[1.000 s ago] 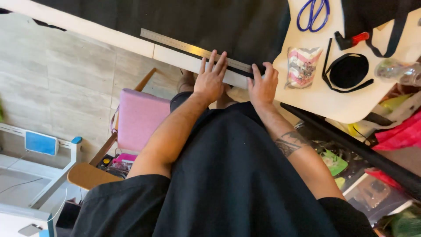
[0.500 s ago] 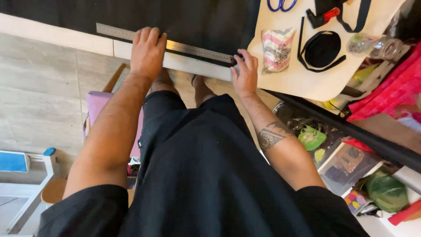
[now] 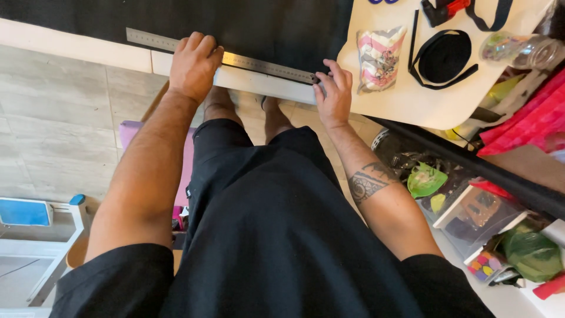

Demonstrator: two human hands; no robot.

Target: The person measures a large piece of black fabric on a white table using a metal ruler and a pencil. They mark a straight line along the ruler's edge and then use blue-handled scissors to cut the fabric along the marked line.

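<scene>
A long steel ruler lies along the near edge of a black fabric spread over a white table edge. My left hand presses down on the ruler's left part, fingers curled over it and the fabric edge. My right hand holds the ruler's right end, fingertips on the metal and thumb against the table edge. Below them I see my black shirt and shorts and my bare feet.
A cream board to the right carries a coil of black webbing, a striped packet, a plastic bottle and a red-black tool. A pink stool stands below left. Cluttered bins fill the lower right.
My left hand has slid left along the ruler, away from my right hand, so the two hands are now far apart. The right hand stays at the ruler's right end.
</scene>
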